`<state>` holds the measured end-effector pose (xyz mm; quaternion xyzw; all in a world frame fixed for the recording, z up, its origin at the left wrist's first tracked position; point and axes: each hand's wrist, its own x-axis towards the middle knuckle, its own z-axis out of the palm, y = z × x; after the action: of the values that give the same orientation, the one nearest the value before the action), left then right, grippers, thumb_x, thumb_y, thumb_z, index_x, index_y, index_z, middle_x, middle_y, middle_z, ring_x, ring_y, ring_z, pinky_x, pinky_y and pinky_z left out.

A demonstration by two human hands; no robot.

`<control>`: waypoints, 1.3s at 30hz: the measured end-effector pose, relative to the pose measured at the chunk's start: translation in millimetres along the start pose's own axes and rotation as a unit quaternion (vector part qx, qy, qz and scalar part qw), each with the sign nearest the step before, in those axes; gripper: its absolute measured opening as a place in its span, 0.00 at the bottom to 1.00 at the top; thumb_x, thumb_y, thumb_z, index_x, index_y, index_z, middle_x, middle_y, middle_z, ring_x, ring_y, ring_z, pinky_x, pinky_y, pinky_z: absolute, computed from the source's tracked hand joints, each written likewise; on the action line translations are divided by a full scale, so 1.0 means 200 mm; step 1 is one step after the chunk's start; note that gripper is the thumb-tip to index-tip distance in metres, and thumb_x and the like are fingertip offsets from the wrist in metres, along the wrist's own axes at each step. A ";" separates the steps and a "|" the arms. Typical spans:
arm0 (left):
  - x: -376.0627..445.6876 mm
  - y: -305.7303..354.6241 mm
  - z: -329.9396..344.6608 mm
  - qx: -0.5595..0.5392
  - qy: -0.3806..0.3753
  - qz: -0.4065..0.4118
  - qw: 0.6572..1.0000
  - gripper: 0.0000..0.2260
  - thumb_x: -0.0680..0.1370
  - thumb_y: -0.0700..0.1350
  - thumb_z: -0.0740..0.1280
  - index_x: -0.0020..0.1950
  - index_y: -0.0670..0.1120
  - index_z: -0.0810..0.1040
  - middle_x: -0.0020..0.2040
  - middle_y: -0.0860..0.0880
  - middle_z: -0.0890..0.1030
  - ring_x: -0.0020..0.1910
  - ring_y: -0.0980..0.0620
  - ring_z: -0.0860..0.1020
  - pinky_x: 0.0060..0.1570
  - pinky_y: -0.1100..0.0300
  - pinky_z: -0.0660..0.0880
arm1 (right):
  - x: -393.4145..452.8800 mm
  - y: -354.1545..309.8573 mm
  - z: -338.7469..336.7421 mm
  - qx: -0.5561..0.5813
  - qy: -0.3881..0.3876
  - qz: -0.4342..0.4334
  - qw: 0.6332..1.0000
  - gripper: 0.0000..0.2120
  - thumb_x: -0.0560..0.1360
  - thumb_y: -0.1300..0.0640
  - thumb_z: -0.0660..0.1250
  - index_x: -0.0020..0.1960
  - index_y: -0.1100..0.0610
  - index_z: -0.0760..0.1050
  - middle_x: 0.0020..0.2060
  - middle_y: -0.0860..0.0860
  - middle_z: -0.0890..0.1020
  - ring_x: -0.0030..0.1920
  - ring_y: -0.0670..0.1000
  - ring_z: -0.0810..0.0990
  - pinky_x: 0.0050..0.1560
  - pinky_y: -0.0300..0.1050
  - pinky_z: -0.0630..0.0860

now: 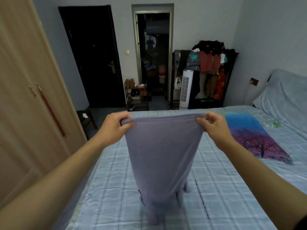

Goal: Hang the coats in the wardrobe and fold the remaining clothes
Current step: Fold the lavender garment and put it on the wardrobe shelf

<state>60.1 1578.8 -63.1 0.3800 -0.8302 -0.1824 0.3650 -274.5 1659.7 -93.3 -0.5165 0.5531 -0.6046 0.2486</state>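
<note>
While the purple garment (162, 156) is held up over the bed (224, 188), its top edge is stretched taut between both hands and its lower end trails down onto the checked bedsheet near the foot of the view. The left hand (114, 126) is closed on the left corner, with the cloth pinched between thumb and curled fingers (127, 124); the right hand (214, 126) is closed on the right corner in the same way, so neither hand is free. The wardrobe (25, 97) stands shut to the left, well apart from the garment, and a printed pillow (254, 138) lies on the bed to the right. This is judged to be the folding part of the task, at its start: the piece is being shaken out and squared before a fold is made. For the next move, the garment would need to be lowered flat onto the bare sheet with the edge kept straight, so that creases are not laid in and the halves can be matched.
</note>
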 end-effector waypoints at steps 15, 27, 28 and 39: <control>0.10 0.16 -0.13 -0.201 0.112 0.020 0.973 0.11 0.77 0.42 0.71 0.42 0.59 0.84 0.40 0.59 0.83 0.40 0.63 0.80 0.38 0.70 0.75 | 0.00 -0.07 0.01 0.118 0.009 -0.022 0.993 0.05 0.78 0.59 0.69 0.45 0.52 0.82 0.38 0.47 0.84 0.40 0.44 0.81 0.41 0.40 0.79; 0.02 0.05 -0.17 -0.322 0.018 -0.044 0.945 0.11 0.71 0.53 0.77 0.49 0.50 0.86 0.46 0.50 0.85 0.47 0.53 0.82 0.45 0.62 0.79 | -0.07 -0.10 -0.03 0.192 -0.001 -0.002 0.981 0.04 0.78 0.57 0.69 0.46 0.51 0.83 0.43 0.50 0.85 0.44 0.48 0.83 0.45 0.44 0.81; 0.00 0.04 -0.16 -0.345 0.001 -0.052 0.937 0.12 0.71 0.52 0.77 0.50 0.48 0.86 0.48 0.48 0.85 0.48 0.51 0.83 0.46 0.62 0.80 | -0.09 -0.09 -0.04 0.199 -0.011 0.009 0.980 0.04 0.77 0.56 0.69 0.46 0.52 0.83 0.43 0.50 0.85 0.45 0.48 0.83 0.45 0.43 0.81; -0.05 -0.02 -0.10 -0.529 -0.127 -0.114 0.831 0.17 0.73 0.42 0.71 0.60 0.38 0.82 0.54 0.40 0.84 0.51 0.47 0.84 0.49 0.59 0.81 | -0.13 -0.09 -0.12 0.251 -0.073 0.039 0.964 0.08 0.73 0.54 0.70 0.50 0.55 0.83 0.47 0.54 0.85 0.47 0.49 0.84 0.46 0.40 0.81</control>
<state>81.5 1582.2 -56.5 0.1940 -0.5968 -0.6805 0.3783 -282.5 1696.9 -82.8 -0.4580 0.3835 -0.6749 0.4331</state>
